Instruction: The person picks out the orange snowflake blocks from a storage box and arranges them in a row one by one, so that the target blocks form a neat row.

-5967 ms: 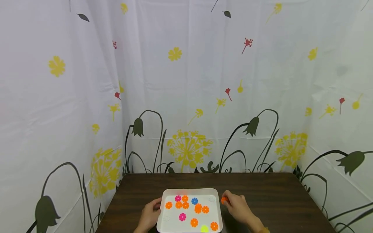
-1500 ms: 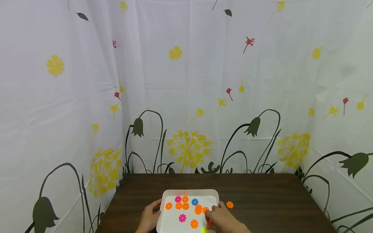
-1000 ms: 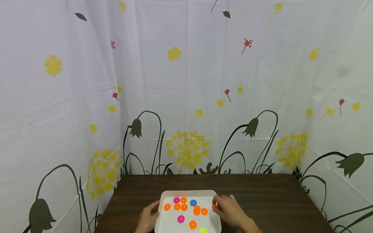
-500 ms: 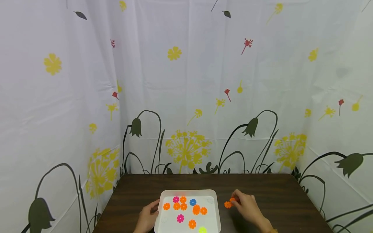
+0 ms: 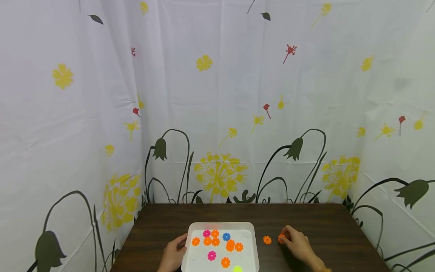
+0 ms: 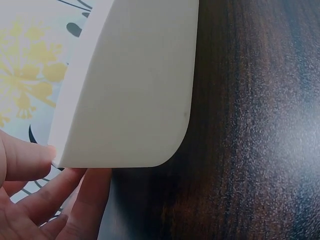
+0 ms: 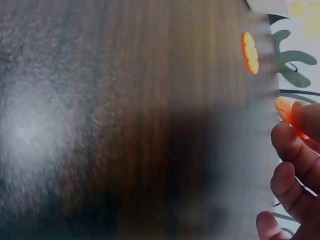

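Head view: the rectangular white plastic tray (image 5: 198, 264) sits on the dark wood-grain counter (image 5: 340, 241), in from its far edge, with scalloped multicoloured plastic discs (image 5: 215, 242) inside. The left hand (image 5: 172, 254) grips its left edge. A loose scalloped orange plastic disc (image 5: 267, 240) lies near the tray's right edge; farther right, the right hand (image 5: 299, 245) pinches a 2nd orange disc (image 5: 280, 238).

Left wrist view: thumb and fingers hold the tray's rim at a corner.

Right wrist view: the pinched disc sits at the thumb, the other fingers bent.
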A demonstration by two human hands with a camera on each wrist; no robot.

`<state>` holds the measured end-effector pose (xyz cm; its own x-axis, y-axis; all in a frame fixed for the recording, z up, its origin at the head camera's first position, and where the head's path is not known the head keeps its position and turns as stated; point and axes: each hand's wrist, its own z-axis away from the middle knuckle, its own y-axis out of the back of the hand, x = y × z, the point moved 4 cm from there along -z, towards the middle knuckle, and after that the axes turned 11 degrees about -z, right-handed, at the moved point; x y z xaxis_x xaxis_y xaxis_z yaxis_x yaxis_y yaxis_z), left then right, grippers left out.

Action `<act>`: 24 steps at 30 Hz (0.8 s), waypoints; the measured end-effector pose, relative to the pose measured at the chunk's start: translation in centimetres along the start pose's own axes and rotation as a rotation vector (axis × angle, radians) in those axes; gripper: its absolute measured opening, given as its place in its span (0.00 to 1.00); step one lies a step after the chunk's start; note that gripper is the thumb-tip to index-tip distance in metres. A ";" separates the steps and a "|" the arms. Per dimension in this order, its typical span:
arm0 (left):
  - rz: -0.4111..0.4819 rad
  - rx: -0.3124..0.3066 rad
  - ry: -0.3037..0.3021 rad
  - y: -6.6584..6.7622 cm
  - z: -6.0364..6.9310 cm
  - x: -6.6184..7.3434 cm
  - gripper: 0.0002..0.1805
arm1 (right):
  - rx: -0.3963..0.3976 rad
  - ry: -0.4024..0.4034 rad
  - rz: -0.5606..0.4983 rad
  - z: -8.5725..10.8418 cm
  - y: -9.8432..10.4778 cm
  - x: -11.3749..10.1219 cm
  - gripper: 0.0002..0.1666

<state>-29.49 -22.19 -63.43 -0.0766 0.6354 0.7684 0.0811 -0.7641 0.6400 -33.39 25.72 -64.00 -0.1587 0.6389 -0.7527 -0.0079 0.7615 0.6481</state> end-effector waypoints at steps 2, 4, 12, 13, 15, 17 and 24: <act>-0.001 0.000 -0.006 0.1 -0.1 0.0 0.27 | 0.003 -0.031 -0.017 -0.2 -0.3 0.4 0.07; 0.001 -0.002 -0.006 0.1 -0.1 -0.1 0.27 | 0.007 -0.052 -0.035 -0.3 -0.5 0.5 0.07; 0.025 -0.008 -0.028 0.0 -0.1 -0.3 0.27 | 0.018 -0.096 -0.002 -0.6 -1.0 0.9 0.07; 0.025 -0.007 -0.028 -0.1 -0.1 -0.3 0.27 | 0.019 -0.095 0.008 -0.6 -1.0 0.9 0.06; 0.025 -0.009 -0.023 -0.1 0.0 -0.3 0.27 | 0.021 -0.094 0.017 -0.6 -1.0 0.9 0.06; 0.019 -0.009 -0.023 -0.1 0.0 -0.4 0.27 | 0.021 -0.088 0.027 -0.7 -1.1 0.9 0.06; 0.038 -0.014 -0.011 0.1 0.1 -0.3 0.27 | -0.017 -0.116 0.047 -0.8 -1.4 0.9 0.06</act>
<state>-29.33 -22.44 -63.59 -0.0629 0.6067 0.7924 0.0701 -0.7894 0.6099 -34.33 25.10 -65.50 -0.0438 0.6831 -0.7290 -0.0198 0.7290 0.6842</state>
